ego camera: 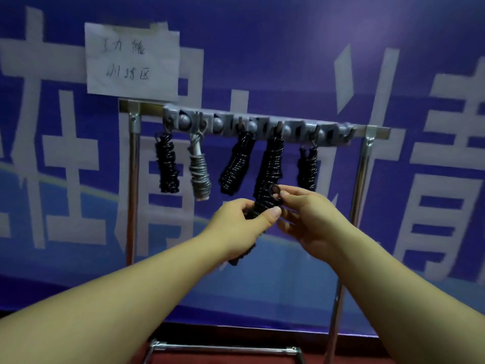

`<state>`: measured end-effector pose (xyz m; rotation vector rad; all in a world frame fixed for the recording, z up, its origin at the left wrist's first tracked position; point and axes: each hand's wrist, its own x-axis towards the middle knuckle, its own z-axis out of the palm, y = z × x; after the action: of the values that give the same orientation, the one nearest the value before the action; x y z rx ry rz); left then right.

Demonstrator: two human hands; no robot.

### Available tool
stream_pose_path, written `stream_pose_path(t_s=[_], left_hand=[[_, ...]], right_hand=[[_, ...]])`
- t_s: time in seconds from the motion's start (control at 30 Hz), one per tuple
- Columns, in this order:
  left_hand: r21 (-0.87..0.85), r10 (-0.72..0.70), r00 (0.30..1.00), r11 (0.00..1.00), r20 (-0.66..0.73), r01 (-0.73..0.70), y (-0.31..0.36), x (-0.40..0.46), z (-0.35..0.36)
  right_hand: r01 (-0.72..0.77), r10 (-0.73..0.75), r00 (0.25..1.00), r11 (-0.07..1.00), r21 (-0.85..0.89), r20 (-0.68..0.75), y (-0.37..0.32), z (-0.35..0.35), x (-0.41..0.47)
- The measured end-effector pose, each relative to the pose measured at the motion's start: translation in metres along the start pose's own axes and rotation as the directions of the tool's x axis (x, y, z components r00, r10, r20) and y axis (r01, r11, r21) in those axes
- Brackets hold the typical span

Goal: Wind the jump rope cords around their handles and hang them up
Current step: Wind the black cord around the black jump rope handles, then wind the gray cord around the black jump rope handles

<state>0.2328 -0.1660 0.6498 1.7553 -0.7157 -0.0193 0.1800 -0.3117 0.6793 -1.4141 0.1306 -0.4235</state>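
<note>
- The left hand (pixel 242 224), at the centre of the frame, is clenched round a wound black jump rope bundle (pixel 262 203), thumb pressed across the coils; this grip likely keeps the cord from springing loose off the handles.
- The right hand (pixel 305 214), just right of centre, pinches a small black loop (pixel 275 189) at the bundle's top end, probably to hold it open for a hook.
- The bundle is held up in front of the rack, below the grey hook rail (pixel 262 124) that crosses the upper middle of the frame, and it partly covers a hung bundle behind it.
- Five bundles already hang there: four black and one pale grey rope (pixel 200 174), second from the left. Each dangles by its top from a hook, so the coils stay tight under their own weight.
- A hook at the rail's right end (pixel 347 135) looks free; that seems the likeliest spot.
- A handwritten paper sign (pixel 132 59) is taped at the upper left.
</note>
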Motion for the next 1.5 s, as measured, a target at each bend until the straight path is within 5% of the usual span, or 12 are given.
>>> stream_pose_path(t_s=[0.33,0.6,0.93,1.27,1.5], left_hand=[[0.031,0.124,0.992,0.992,0.007,-0.124,0.056,0.051,0.052],[-0.22,0.012,0.998,0.975,0.057,0.001,0.084,0.08,0.096],[-0.189,-0.066,0.997,0.979,0.034,0.071,0.112,0.115,0.135],[-0.149,-0.084,0.996,0.985,0.014,0.085,0.112,0.132,0.138],[-0.167,0.06,0.997,0.984,-0.042,-0.066,0.096,0.109,0.141]], right_hand=[[-0.128,0.122,0.986,0.991,-0.047,-0.11,-0.072,-0.061,0.004],[0.068,-0.099,0.97,0.988,-0.142,-0.221,-0.105,-0.097,0.028],[0.168,-0.263,0.909,0.941,-0.294,-0.323,-0.134,-0.119,0.062],[0.111,-0.215,0.928,0.94,-0.323,-0.304,-0.136,-0.131,0.087],[0.075,-0.129,0.943,0.981,-0.18,-0.306,-0.118,-0.138,0.091]])
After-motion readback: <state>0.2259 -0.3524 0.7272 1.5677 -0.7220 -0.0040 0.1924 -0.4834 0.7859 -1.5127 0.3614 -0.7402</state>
